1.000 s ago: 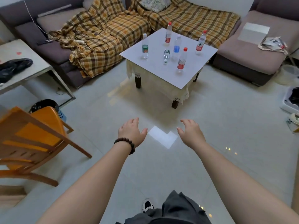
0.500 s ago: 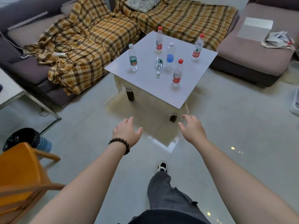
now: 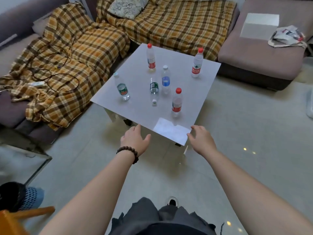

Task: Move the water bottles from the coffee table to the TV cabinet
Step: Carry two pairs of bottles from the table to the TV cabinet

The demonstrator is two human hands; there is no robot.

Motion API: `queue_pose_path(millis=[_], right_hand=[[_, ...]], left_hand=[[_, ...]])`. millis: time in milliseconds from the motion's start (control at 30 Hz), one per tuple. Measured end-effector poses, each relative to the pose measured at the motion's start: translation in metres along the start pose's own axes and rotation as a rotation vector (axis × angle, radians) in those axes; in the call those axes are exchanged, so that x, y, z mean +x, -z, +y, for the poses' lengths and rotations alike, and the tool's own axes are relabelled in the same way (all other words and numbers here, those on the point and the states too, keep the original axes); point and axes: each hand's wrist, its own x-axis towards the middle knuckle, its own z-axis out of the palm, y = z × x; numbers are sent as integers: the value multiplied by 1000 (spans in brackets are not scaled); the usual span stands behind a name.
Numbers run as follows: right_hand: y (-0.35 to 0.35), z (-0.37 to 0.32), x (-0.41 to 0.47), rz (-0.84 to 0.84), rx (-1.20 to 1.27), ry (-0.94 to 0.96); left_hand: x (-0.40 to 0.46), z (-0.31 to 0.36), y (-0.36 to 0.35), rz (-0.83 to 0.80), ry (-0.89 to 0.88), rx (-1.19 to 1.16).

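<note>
Several water bottles stand on the white coffee table [image 3: 135,109]. A red-capped bottle [image 3: 176,102] is nearest me. Two more red-capped ones stand at the far middle [image 3: 151,58] and far right [image 3: 197,63]. A blue-label bottle [image 3: 165,80] and a green-label bottle [image 3: 122,89] stand upright; a dark-green-label bottle [image 3: 154,89] lies on its side. My left hand [image 3: 135,140] hovers open just short of the table's near edge. My right hand [image 3: 200,139] is open at the near corner. Neither touches a bottle. The TV cabinet is out of view.
Sofas with a plaid blanket [image 3: 88,53] wrap the table's far and left sides; a brown sofa seat [image 3: 264,53] is at right. A glass side table [image 3: 25,160], a dark bin [image 3: 18,195] and an orange chair [image 3: 15,217] sit at lower left. Tiled floor lies around me.
I have walked closer to the coffee table; it now fills the middle of the view. Both open hands have come up to its near edge.
</note>
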Motion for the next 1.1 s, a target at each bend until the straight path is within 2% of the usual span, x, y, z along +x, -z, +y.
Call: queue_pose_path(millis=[367,600,733,900,1100], right_hand=[[-6,-28,98,45,57,-129],[-37,-66,165,35,187,-351],[-53,-81,202,149,380,-483],[-72,-86,245,247,503,-526],[-101,-78,287,353,631,-555]], left_hand=[[131,12,21,-87,-133,13],[250,-10,46,-178,-186,0],[307,-20,53,-209,-239,44],[350,-26,43,-245,-254,59],[373,-44,18,-278,-193,61]])
